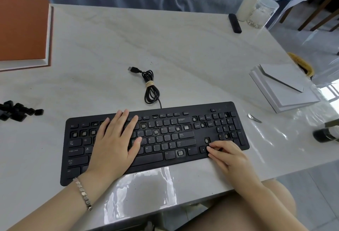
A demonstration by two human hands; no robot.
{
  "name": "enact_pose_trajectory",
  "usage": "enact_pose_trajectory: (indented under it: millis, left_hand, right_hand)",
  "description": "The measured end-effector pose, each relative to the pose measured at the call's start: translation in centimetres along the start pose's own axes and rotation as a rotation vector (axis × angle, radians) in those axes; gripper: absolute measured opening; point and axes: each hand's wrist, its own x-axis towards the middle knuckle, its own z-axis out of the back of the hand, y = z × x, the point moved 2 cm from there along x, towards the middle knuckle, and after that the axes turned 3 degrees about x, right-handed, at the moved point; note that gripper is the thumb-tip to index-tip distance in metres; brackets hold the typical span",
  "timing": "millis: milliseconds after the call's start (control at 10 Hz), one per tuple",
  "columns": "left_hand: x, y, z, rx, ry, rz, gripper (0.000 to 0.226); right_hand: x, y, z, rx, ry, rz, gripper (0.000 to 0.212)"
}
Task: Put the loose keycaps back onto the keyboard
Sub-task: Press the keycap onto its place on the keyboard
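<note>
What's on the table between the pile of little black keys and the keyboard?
Nothing: in the head view only bare white table lies between the keycap pile and the keyboard.

One keyboard (187, 142) lies at lower centre, with about fifteen bare sockets (180, 152) showing; any under the hands cannot be counted. One heap of keycaps (16, 110) sits at the left edge, roughly ten, too jumbled to count exactly. There are two hands, a left hand (113, 144) and a right hand (227, 155), and one bracelet (82, 193). Centre: one cable (151, 91), one plug (133, 69), one band (149, 83). Upper left: one orange board (22, 29). Upper right: one white bottle (251, 0), one jar (262, 13), one black stick (234, 23). Right: one stack of white boards (286, 91), number unclear, one metal tool (254, 118), and one dark bottle (324, 134).
</note>
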Motion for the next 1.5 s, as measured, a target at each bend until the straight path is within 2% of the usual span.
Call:
enact_pose_trajectory:
  millis: [300, 400, 500, 600, 800, 1100, 1200, 1500]
  left_hand:
    - [0.0, 0.0, -0.1, 0.003, 0.004, -0.002, 0.055]
    - [0.0, 0.0, 0.0, 0.002, -0.004, -0.004, 0.054]
    - [0.0, 0.0, 0.0, 0.002, -0.007, -0.004, 0.054]
    - [0.0, 0.0, 0.0, 0.003, -0.003, -0.002, 0.055]
    - [0.0, 0.0, 0.0, 0.005, 0.000, -0.002, 0.055]
    - [0.0, 0.0, 0.0, -0.005, -0.019, -0.003, 0.054]
    - [-0.1, 0.0, 0.0, -0.003, -0.020, -0.005, 0.054]
    - [-0.1, 0.0, 0.1, 0.011, -0.004, -0.002, 0.055]
  right_hand:
    - [-0.2, 0.2, 0.3, 0.016, 0.019, 0.045, 0.018]
    - [0.0, 0.2, 0.3, 0.051, 0.033, 0.078, 0.034]
    - [0.1, 0.3, 0.5, 0.095, 0.042, 0.049, 0.031]
    - [0.1, 0.1, 0.5, 0.154, -0.011, -0.141, 0.016]
    - [0.0, -0.1, -0.3, 0.210, -0.113, -0.302, 0.026]
    - [-0.1, 0.7, -0.8, 0.184, -0.163, -0.263, 0.026]
    - [-0.3, 0.4, -0.7, 0.157, -0.139, -0.235, 0.024]
    - [1.7, -1.0, 1.2, 0.171, 0.104, -0.096, 0.015]
